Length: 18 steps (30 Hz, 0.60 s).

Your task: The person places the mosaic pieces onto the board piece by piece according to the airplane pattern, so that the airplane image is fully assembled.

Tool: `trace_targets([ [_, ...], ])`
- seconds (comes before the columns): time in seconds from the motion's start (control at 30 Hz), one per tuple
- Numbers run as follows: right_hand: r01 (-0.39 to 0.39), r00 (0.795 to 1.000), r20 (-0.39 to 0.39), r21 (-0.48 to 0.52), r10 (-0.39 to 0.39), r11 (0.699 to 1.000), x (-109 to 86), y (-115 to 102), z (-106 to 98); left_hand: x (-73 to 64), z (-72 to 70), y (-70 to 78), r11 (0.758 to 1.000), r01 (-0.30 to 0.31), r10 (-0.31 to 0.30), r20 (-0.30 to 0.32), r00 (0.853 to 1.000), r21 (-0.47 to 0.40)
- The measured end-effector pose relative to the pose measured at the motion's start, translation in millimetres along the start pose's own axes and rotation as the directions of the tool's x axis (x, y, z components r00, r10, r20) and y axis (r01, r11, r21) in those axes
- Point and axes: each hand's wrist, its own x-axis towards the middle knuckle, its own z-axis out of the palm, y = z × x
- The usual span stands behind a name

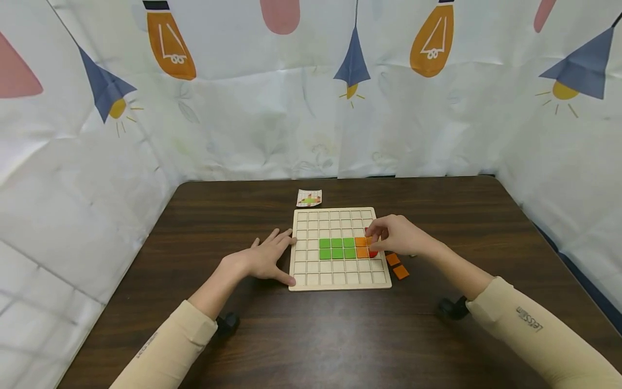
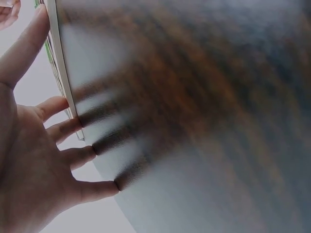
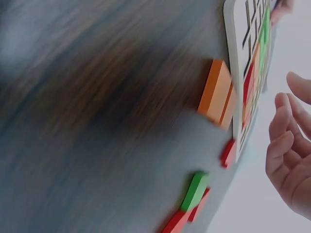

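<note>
A pale wooden grid board [image 1: 306,275] lies on the table. Across its middle, green square tiles [image 1: 337,253] form two rows, with orange tiles [image 1: 362,252] continuing them to the right. At the right end sits a red piece [image 1: 373,254], partly covered by my right hand [image 1: 400,235]. That hand hovers over the board's right edge, fingers loosely bent and thumb apart; in the right wrist view nothing shows between them. My left hand [image 1: 262,260] rests with spread fingers along the board's left edge, thumb near the front corner.
Loose orange tiles [image 1: 401,272] lie just right of the board. The right wrist view also shows a green block [image 3: 195,191] and red pieces [image 3: 176,223] on the table. A small printed card [image 1: 309,198] lies behind the board, and patterned cloth [image 1: 252,124] hangs around the table.
</note>
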Motion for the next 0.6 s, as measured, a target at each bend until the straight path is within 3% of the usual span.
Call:
trace_targets([
  [0.6, -0.133, 0.990, 0.042, 0.021, 0.132, 0.991, -41.2, 49.2, -34.4, -0.7, 0.1, -1.0, 1.000, -0.008, 0.008, -0.005, 1.000, -0.001],
])
